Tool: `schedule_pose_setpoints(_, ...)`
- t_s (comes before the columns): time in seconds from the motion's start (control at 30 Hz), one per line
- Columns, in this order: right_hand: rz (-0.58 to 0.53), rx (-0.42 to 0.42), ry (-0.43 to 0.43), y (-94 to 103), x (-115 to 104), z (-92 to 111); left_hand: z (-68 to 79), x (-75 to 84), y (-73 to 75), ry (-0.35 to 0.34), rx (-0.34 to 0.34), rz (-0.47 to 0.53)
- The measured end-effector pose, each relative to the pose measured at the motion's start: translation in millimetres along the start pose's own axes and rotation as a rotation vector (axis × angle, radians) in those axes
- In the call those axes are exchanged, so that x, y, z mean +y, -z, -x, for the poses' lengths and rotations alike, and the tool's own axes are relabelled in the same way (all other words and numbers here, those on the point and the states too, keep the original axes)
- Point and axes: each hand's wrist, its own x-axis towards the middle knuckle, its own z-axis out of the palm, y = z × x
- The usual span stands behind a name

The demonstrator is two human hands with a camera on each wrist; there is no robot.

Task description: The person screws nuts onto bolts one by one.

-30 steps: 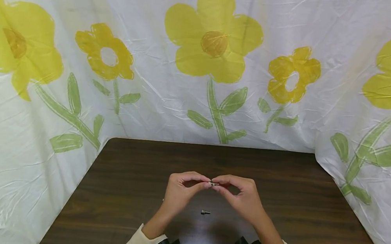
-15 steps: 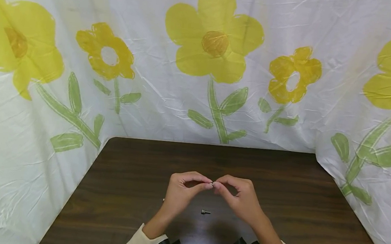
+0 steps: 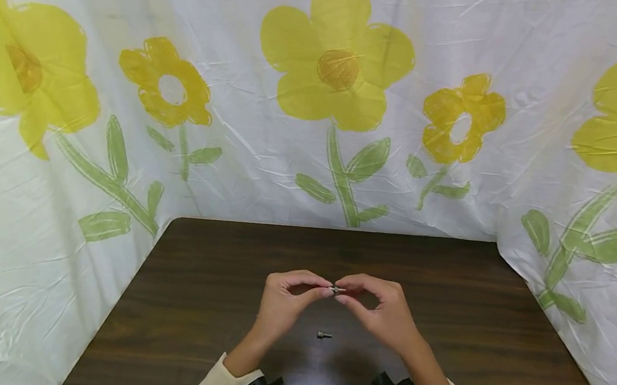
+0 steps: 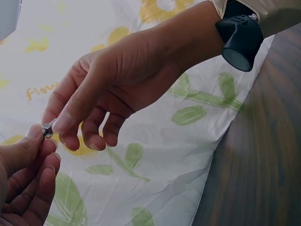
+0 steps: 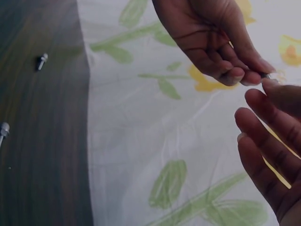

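Observation:
Over the middle of the table, a small metal bolt (image 3: 337, 290) is held between both hands. My left hand (image 3: 285, 302) pinches its left end with thumb and index finger. The thumb and index fingertips of my right hand (image 3: 381, 308) are around its other end, slightly spread in the head view. In the left wrist view the bolt (image 4: 47, 130) shows a shiny faceted part, perhaps a nut; fingers hide the rest. From the right wrist, only a glint of metal (image 5: 266, 75) shows between the fingertips. A second bolt (image 3: 324, 335) lies on the table below the hands.
The dark wood table (image 3: 206, 331) reaches back to a white cloth (image 3: 244, 168) printed with yellow flowers. In the right wrist view two bolts lie on the wood: one bolt (image 5: 42, 61) further up, another bolt (image 5: 4, 129) at the left edge.
My right fingertips closed together over the bolt half a second ago and have since parted slightly, uncovering more metal. The left hand has barely moved. The loose bolt lies where it was.

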Motion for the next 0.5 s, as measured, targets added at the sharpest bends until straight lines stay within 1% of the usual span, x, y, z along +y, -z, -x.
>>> schedule_pose_setpoints(0.13,-0.009,-0.007,0.011,0.4,2.1,0.0,0.0,0.6,-0.8,-0.005,-0.015,0.002)
schedule_pose_setpoints(0.37,0.001,-0.045,-0.031,1.3,1.1,0.9,1.0,0.4,-1.5,-0.003,-0.023,0.004)
schedule_pose_setpoints(0.5,0.017,-0.058,-0.053,1.7,-0.3,1.2,0.8,0.8,-2.2,0.002,-0.031,0.022)
